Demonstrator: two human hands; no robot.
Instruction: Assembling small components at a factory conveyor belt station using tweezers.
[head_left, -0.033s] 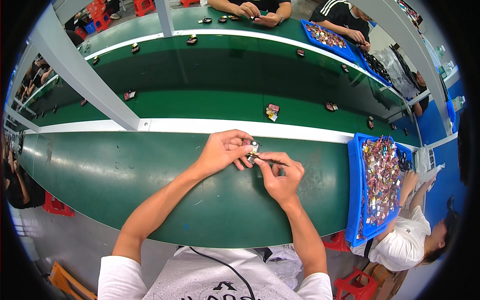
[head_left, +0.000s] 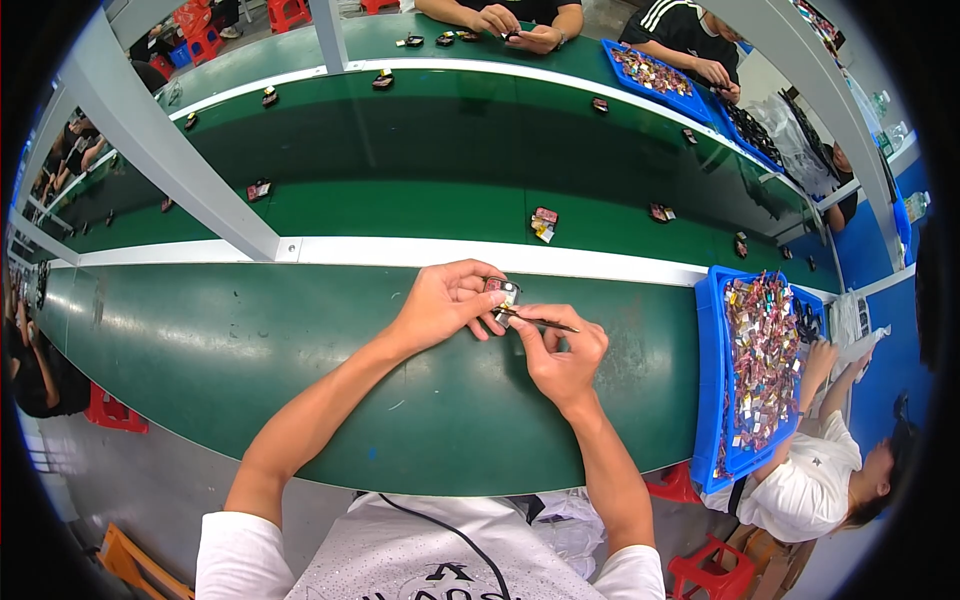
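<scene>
Over the green table (head_left: 460, 410), near its far white rail, my left hand (head_left: 447, 303) is closed around a small black-cased electronic unit (head_left: 506, 290) with pinkish and yellow parts inside. Its thumb lies across the near side of the unit. My right hand (head_left: 568, 352) pinches a slim dark pair of tweezers (head_left: 545, 322), held nearly level. The tweezers' tip meets the unit next to my left thumb. Fingers hide much of the unit, and I cannot make out exactly what the tip touches.
To the right, a blue tray (head_left: 710, 380) holds many small wired parts; a co-worker's arm (head_left: 818, 375) is beside it. Beyond the rail (head_left: 400, 250), similar units (head_left: 545, 224) lie spaced along a green belt (head_left: 430, 205). A grey post (head_left: 190, 150) stands at left. Other people sit across.
</scene>
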